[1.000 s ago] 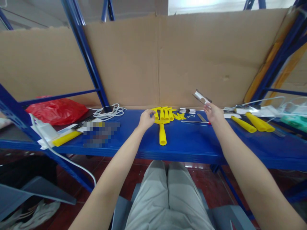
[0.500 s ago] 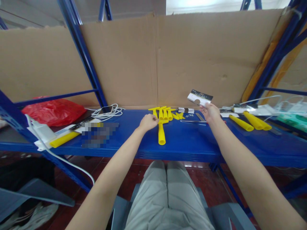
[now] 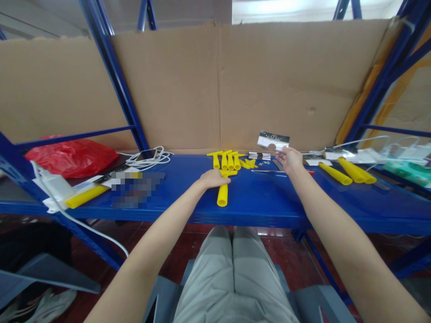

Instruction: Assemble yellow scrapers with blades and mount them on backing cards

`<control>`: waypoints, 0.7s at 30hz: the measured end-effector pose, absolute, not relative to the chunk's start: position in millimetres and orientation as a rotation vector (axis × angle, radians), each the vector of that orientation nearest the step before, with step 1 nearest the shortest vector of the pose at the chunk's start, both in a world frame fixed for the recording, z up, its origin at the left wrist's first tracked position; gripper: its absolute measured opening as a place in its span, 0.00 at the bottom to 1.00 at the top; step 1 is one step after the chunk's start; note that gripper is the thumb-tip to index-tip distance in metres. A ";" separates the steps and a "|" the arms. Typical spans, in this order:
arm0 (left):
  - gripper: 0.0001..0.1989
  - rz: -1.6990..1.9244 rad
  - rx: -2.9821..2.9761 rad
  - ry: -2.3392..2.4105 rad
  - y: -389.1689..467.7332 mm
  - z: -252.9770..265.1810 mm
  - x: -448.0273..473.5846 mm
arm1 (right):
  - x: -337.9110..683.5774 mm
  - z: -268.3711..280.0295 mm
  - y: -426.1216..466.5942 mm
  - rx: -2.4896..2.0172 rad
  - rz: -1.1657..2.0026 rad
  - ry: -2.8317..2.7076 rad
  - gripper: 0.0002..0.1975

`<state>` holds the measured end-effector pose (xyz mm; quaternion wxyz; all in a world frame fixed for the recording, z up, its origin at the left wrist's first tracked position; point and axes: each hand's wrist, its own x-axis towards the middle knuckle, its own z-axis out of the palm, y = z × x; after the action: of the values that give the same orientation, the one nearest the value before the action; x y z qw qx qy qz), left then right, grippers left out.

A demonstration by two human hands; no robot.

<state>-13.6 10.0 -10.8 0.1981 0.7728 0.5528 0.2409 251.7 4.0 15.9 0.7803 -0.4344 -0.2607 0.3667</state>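
My left hand (image 3: 213, 179) is closed around the neck of a yellow T-shaped plastic handle (image 3: 222, 196), whose hollow round end faces me on the blue shelf (image 3: 262, 197). My right hand (image 3: 291, 159) pinches a black-and-white printed card (image 3: 272, 140) by its lower right corner, raised above the shelf. Behind my left hand several similar yellow T-shaped handles (image 3: 225, 160) lie in a row. To their right are small yellow pieces (image 3: 248, 163), a stack of black-and-white packs (image 3: 260, 155) and tiny loose parts (image 3: 263, 164).
A thin pen-like tool (image 3: 269, 171) lies under my right hand. Yellow tubes (image 3: 350, 170) rest to the right. On the left are a red plastic bag (image 3: 72, 156), coiled white cables (image 3: 151, 157), a power strip (image 3: 55, 186) and another yellow tube (image 3: 87, 196). Cardboard (image 3: 175, 89) stands behind.
My left hand has moved from beside the near yellow handle onto it and closed around its neck. The handle has shifted slightly. My right hand still holds the card, now turned a little.
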 end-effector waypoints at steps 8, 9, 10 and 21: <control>0.04 0.829 1.521 1.190 1.8 16.7 -23.6 | 248.0 14.4 5.3 -0.981 0.823 -0.566 0.09; 0.05 0.874 1.450 1.150 4.4 23.1 -24.2 | 247.1 14.2 5.3 -0.988 0.832 -0.574 0.09; 0.05 0.935 1.383 1.104 7.8 29.4 -24.2 | 246.2 14.0 5.2 -0.993 0.840 -0.580 0.09; 0.12 1.145 1.027 0.916 56.2 29.1 12.2 | 234.2 9.5 3.9 -1.018 0.904 -0.758 0.11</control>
<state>12.2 56.2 29.1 0.6253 0.4476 0.3993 0.4992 234.2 3.9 9.5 0.7117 -0.4590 -0.3417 0.4075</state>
